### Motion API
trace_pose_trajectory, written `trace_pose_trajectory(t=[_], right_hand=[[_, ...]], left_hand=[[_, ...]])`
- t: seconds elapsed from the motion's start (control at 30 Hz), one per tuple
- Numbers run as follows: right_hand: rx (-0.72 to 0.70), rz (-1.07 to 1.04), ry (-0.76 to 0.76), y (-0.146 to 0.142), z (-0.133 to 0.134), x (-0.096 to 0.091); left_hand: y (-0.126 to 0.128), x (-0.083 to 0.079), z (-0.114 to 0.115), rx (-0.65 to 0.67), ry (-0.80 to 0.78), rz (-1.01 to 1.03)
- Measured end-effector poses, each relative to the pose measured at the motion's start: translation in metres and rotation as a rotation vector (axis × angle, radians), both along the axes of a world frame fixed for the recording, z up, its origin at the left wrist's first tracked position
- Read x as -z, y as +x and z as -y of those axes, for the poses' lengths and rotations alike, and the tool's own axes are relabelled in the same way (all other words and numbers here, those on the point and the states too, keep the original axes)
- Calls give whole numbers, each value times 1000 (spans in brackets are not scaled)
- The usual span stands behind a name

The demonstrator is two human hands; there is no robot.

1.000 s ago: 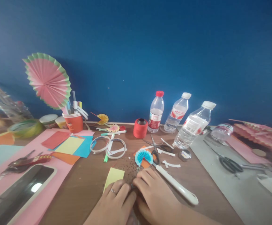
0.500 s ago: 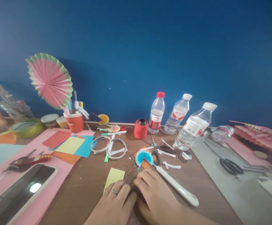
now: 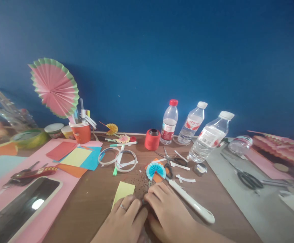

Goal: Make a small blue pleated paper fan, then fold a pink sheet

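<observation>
At the front of the brown table, my left hand (image 3: 126, 217) is closed with its fingers bent down, a ring on one finger. It lies over the lower edge of a pale yellow paper slip (image 3: 124, 191). Right beside it my right hand (image 3: 165, 207) is closed too, its fingertips meeting the left ones. Whatever the fingers pinch between them is hidden. Dark specks (image 3: 143, 182) are scattered just beyond my hands. A blue pleated paper fan (image 3: 156, 170) lies past my right fingers, and a white handle (image 3: 191, 201) runs alongside that hand.
Two clear rings (image 3: 126, 161), a red thread spool (image 3: 152, 139), scissors (image 3: 169, 167) and white paper strips lie farther back. Three water bottles (image 3: 169, 126) stand near the blue wall. To the left are a phone (image 3: 22, 211), coloured papers and a red cup (image 3: 80, 133) holding pens.
</observation>
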State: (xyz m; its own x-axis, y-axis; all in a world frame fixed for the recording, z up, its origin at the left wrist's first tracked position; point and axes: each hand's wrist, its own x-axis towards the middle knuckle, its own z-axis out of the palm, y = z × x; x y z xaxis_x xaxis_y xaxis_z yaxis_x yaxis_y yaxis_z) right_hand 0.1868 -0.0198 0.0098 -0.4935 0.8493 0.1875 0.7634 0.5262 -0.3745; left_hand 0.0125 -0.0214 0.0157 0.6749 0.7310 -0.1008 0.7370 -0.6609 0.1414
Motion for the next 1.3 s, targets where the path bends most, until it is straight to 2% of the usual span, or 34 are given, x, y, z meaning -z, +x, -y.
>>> trace_pose_trajectory(t=[1.3], right_hand=[[-1,-11,8,2,0,4]], left_hand=[[2,-3,0,-6,-3,-11]])
